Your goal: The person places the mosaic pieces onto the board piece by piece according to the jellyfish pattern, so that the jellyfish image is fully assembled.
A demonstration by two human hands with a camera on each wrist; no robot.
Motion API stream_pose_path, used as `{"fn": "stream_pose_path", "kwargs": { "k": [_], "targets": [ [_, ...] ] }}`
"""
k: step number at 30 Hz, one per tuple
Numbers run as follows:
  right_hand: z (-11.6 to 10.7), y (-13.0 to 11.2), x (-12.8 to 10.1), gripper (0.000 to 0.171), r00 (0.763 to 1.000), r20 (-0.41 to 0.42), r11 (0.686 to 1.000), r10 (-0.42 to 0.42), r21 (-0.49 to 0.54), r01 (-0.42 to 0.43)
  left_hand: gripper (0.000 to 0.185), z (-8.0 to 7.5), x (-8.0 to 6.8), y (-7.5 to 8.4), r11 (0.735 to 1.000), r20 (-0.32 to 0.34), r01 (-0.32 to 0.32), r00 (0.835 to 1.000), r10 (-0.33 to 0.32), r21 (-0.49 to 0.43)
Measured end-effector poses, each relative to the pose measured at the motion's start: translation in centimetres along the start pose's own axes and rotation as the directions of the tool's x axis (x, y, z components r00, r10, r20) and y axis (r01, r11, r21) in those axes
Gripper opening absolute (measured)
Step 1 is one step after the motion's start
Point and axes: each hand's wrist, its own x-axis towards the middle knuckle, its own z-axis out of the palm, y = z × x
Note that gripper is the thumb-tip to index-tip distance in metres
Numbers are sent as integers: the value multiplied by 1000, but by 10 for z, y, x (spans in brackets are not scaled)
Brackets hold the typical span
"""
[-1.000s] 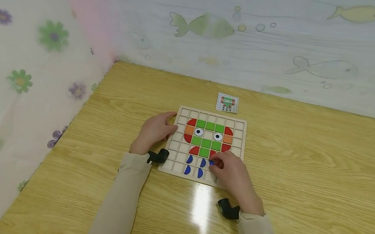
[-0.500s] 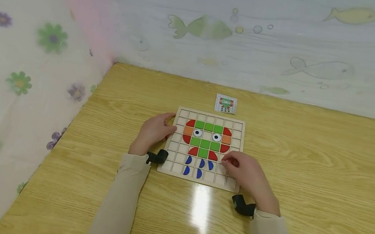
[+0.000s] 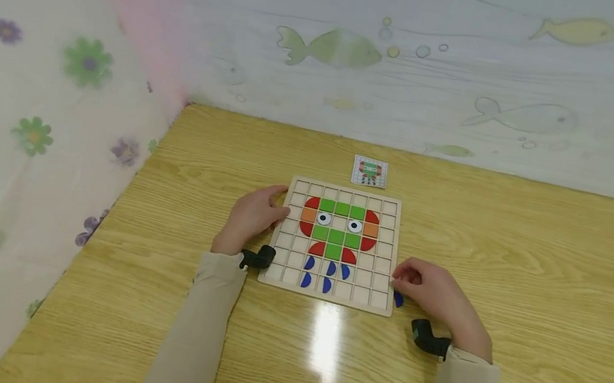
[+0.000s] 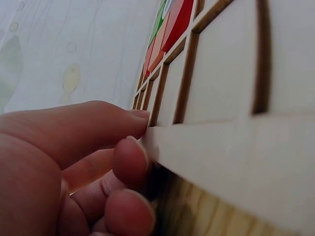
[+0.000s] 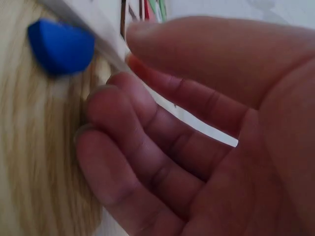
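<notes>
A square wooden grid board (image 3: 287, 239) lies on the table with red, green and orange pieces, two eye discs and several blue half-circle pieces (image 3: 326, 285) set in its cells. My left hand (image 3: 254, 216) holds the board's left edge, the thumb at the rim and the other fingers bent against its side. Beside the board's lower right corner, my right hand (image 3: 436, 294) hovers with loosely bent fingers and nothing between them. One loose blue half-circle piece (image 5: 61, 46) lies on the table just below its fingertips, partly covered by the hand in the head view.
Behind the board lies a small picture card (image 3: 370, 171) printed with a similar coloured figure. The wood-grain table (image 3: 516, 253) reaches back to a wall hanging with fish drawings (image 3: 343, 48). A flowered sheet (image 3: 88, 60) hangs at the left.
My right hand has let go of a blue half-circle in a cell right of the others, then moved right, off the board to the loose blue piece. My left hand has stayed put.
</notes>
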Motion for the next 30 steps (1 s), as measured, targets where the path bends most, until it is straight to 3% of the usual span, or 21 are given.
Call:
{"fn": "stream_pose_path", "kwargs": {
  "k": [10,20,30],
  "targets": [
    [-3,1,-10,21,997,70,999,-42,21,40,54,-1,-1,0,1000,8,1,1000,0,-8],
    [-2,-11,-13,11,998,-26,981,-55,-189,49,55,-2,0,1,1000,13,3,1000,-3,-6],
    [0,-11,-9,13,998,-54,983,-31,-180,21,55,-1,0,0,1000,8,5,1000,-5,-2]
  ]
}}
